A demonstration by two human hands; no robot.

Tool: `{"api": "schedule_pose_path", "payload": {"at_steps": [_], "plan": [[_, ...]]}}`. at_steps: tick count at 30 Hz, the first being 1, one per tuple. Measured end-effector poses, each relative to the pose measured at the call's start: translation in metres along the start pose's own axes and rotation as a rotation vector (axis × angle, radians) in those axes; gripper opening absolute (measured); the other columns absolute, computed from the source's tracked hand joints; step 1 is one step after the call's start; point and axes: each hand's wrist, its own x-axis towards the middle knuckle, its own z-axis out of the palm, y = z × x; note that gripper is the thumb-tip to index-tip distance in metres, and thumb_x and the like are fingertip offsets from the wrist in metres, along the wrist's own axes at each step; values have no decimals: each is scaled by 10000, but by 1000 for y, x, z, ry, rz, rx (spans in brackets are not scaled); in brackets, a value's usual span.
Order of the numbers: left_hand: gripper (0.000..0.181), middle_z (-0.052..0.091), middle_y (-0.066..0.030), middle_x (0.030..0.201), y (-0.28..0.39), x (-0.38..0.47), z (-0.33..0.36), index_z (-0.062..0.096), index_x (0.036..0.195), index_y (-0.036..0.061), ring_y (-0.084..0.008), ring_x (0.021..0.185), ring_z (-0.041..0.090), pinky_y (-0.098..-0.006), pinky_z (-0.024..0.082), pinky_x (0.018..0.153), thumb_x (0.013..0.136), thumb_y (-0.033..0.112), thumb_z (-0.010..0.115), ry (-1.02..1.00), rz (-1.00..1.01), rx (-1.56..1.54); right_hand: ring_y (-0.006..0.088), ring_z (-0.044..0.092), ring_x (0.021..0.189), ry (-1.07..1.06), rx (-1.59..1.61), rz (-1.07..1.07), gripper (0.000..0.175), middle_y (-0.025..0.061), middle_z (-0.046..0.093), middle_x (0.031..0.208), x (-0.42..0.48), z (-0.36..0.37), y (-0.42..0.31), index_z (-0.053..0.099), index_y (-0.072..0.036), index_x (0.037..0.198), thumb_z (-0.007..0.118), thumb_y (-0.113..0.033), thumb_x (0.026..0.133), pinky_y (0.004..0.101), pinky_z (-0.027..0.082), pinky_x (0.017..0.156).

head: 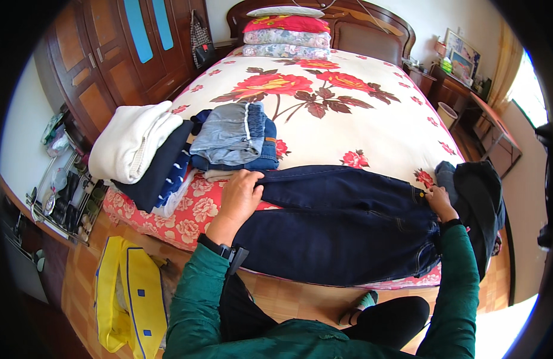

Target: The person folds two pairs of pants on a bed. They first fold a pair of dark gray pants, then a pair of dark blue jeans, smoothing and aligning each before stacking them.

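A pair of dark blue jeans (339, 242) lies spread sideways across the near edge of the bed. At the hem of its far leg, my left hand (242, 197) pinches the denim. My right hand (440, 202) grips the waistband near a yellow button. Just beyond my left hand is a stack of folded denim trousers (231, 134), a light blue pair with an elastic waist on top. To its left a folded white sweater (131, 139) rests on dark and blue-patterned garments (164, 170). Beside my right hand sits a heap of dark clothing (480, 206).
The bed (393, 121) has a flowered cover; folded quilts (285, 38) are piled near its headboard. A yellow fabric bag (139, 287) stands on the floor at the lower left. A shoe rack (72, 197) and a wooden wardrobe (110, 63) line the left side. A folding table (496, 121) is at right.
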Motion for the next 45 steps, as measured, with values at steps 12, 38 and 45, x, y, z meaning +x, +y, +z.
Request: {"api": "schedule_pose_path", "payload": {"at_steps": [12,38,45], "plan": [[361,546,-52,1078,-85,-20,39,504,1139,71,-197,1026,548,-397,457,940,847,112,711,544,-975,-1467,285,567,1164,-527,738,-289,727,231,559,1310,16,-54,-288,468,49,1372,687,-449,890,376,478,965],[724,351,-187,1449,-102,-12,21,374,1398,69,-359,1372,341,-526,278,1141,819,266,763,556,-1128,-1984,259,621,1139,-1241,1548,35,751,134,636,1271,40,75,-497,556,-27,1307,723,-568,812,395,486,1020],[677,341,-174,1403,-104,-7,22,395,1342,69,-362,1300,401,-518,374,1096,818,274,773,631,-1109,-2018,263,648,1070,-1174,1619,-6,635,128,667,1185,38,75,-500,572,-26,1264,757,-456,834,412,521,969]]}}
